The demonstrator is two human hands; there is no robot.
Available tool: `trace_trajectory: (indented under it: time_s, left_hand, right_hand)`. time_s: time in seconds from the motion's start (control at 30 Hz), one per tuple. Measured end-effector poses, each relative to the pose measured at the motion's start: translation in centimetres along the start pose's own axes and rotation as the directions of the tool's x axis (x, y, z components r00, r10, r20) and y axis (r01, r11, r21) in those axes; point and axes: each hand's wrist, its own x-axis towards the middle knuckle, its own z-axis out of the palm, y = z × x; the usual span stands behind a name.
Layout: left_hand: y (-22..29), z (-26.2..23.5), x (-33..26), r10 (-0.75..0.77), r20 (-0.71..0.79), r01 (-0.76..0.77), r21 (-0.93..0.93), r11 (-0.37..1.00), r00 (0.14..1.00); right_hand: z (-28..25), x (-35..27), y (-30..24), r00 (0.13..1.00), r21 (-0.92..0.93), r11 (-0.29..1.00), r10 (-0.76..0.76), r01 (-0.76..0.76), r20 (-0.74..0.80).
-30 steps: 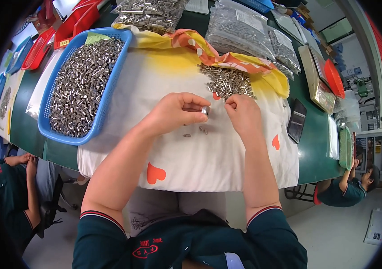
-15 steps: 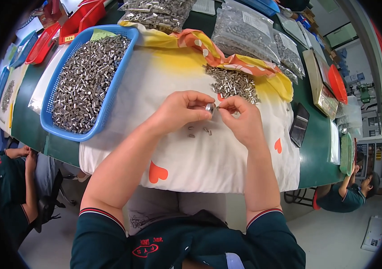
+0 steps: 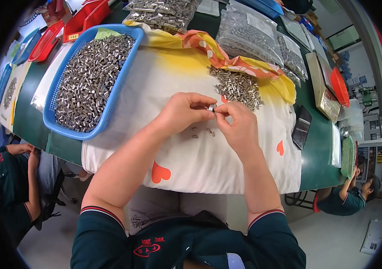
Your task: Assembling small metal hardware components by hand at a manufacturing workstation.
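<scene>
My left hand (image 3: 183,112) pinches a small, shiny, round metal piece (image 3: 211,107) between thumb and fingers. Against its right side press the thumb and fingertips of my right hand (image 3: 239,125), closed; whatever they pinch is hidden. Both hands meet above a white cloth (image 3: 200,166) with red hearts. Several short metal tubes (image 3: 210,132) lie loose on the cloth just below the hands. Beyond the right hand is a heap of similar short metal tubes (image 3: 238,87).
A blue plastic basket (image 3: 76,135) full of small metal tubes stands at the left. Clear bags of metal parts (image 3: 249,33) lie at the back, behind a yellow and orange cloth fold (image 3: 200,40). A dark phone-like slab (image 3: 301,127) lies right. Other people sit at both sides.
My right hand has closed the small gap to the round metal piece, and its fingertips now touch it. The whole view has shifted slightly.
</scene>
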Motion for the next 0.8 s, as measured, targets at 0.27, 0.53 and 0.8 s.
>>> trace_trajectory:
  time_s: [0.27, 0.53, 0.8]
  left_hand:
    - [0.3, -0.1, 0.0, -0.038, 0.035, 0.039, -0.020, 0.999, 0.999]
    - [0.2, -0.1, -0.1, -0.075, 0.122, 0.086, -0.086, 0.993, 0.990]
    - [0.3, -0.3, 0.0, -0.079, 0.122, 0.081, -0.011, 0.997, 0.989]
  right_hand:
    - [-0.3, 0.0, 0.4, 0.996, 0.113, 0.990, 0.081, -0.085, 0.040]
    - [-1.1, 0.5, 0.8, 0.944, 0.291, 0.909, 0.238, -0.299, 0.229]
    - [-2.4, 1.0, 4.0, 0.937, -0.016, 0.937, 0.350, -0.350, 0.001]
